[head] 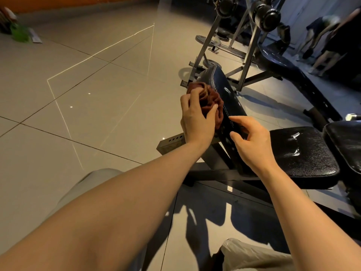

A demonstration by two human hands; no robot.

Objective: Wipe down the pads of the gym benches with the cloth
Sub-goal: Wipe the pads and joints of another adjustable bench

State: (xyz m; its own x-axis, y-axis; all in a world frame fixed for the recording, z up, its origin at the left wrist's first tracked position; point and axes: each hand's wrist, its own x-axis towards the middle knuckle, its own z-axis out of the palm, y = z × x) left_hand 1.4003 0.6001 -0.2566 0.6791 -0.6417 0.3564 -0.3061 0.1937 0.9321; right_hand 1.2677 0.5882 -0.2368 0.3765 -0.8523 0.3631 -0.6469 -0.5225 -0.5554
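A bunched dark red cloth (210,98) lies against the left edge of the inclined black back pad (226,90) of a gym bench. My left hand (197,118) grips the cloth from the left, fingers curled round it. My right hand (252,137) holds the lower edge of the same pad, thumb and fingers curled on its side. The bench's flat black seat pad (304,153) sits to the right, shiny with streaks.
A second black pad (345,139) is at the far right edge. A metal barbell rack with weight plates (265,14) stands behind the bench. Another person (328,42) bends over at the top right. Grey tiled floor (88,94) stretches to the left.
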